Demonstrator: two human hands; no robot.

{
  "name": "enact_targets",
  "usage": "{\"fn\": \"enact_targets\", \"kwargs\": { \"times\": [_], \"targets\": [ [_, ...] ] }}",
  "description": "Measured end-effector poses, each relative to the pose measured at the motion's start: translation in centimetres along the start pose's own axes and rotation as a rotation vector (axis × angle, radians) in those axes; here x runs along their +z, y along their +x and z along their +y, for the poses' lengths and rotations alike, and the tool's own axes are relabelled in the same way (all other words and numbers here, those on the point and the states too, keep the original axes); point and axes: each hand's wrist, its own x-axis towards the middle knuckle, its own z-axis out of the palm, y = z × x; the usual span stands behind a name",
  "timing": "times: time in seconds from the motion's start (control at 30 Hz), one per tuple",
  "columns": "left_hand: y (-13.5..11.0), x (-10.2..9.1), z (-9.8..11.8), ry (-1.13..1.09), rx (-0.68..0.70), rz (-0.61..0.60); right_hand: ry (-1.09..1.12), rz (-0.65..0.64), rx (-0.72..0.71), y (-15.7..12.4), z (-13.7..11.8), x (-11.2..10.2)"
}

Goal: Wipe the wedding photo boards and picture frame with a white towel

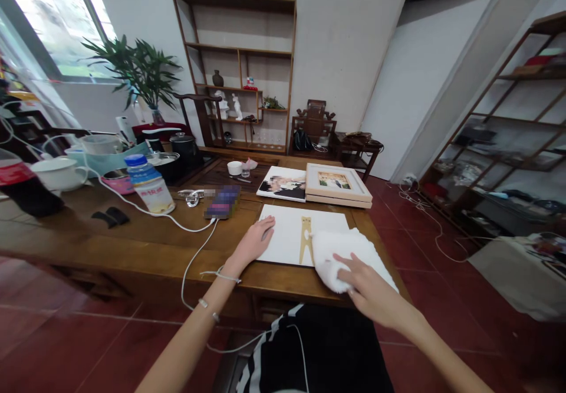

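A white panel lies flat at the table's front edge, with a gold-coloured forked piece on its middle. My left hand rests on the panel's left edge with its fingers stretched out over it. On the panel's right part lies a bunched white towel, spilling past the panel's edge. My right hand grips this towel from the near side, some fingers sunk in its folds. The towel hides the panel's right front corner.
Behind the panel lie a photo print and stacked wooden picture frames. To the left are a cabled phone, a blue-capped bottle and a cola bottle. A white cable hangs over the front edge.
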Motion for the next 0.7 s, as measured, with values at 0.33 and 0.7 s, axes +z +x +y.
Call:
{"fn": "enact_targets", "kwargs": {
  "times": [0.33, 0.7],
  "targets": [
    [0.0, 0.0, 0.1, 0.019, 0.009, 0.008, 0.047, 0.057, 0.037, 3.9, 3.6, 0.3],
    [0.0, -0.1, -0.1, -0.007, 0.003, -0.001, 0.018, 0.258, 0.227, 12.5, 1.7, 2.9]
  ]
}}
